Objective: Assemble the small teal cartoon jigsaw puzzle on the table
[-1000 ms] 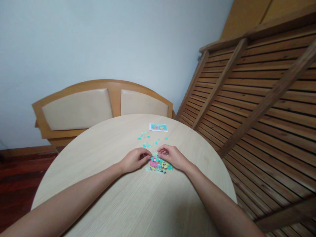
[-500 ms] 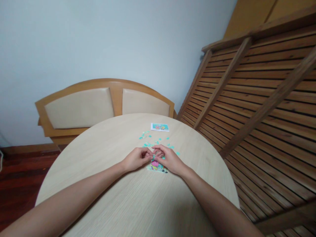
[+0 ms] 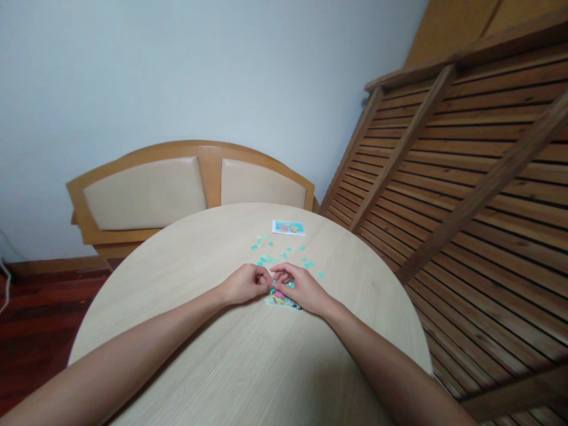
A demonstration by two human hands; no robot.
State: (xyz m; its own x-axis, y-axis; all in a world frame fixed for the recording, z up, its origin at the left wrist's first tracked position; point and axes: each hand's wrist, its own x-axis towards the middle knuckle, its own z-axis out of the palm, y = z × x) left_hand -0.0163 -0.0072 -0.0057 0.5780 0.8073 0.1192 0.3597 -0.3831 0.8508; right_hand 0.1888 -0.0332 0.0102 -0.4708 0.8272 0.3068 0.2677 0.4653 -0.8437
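Note:
A partly assembled jigsaw puzzle (image 3: 279, 300), pink, yellow and teal, lies on the round table in front of me. My left hand (image 3: 249, 284) reaches its left upper edge, thumb and forefinger pinched at a small teal puzzle piece (image 3: 274, 284). From the other side, my right hand (image 3: 304, 288) curves over the puzzle, its thumb and fingertips closed at the same small piece. The right hand's fingers cover the puzzle's upper part. Just beyond both hands, several loose teal pieces (image 3: 267, 260) are scattered.
A picture card (image 3: 288, 228) with a matching cartoon design lies farther back on the pale wooden table (image 3: 186, 349). Behind the table stands a padded wooden headboard (image 3: 146, 192). A slatted wooden frame (image 3: 444, 177) leans along the right side.
Both hands stay together at the puzzle's upper left edge, with only slight finger movement. The right fingertips have shifted a little to the left and down. The view has moved slightly.

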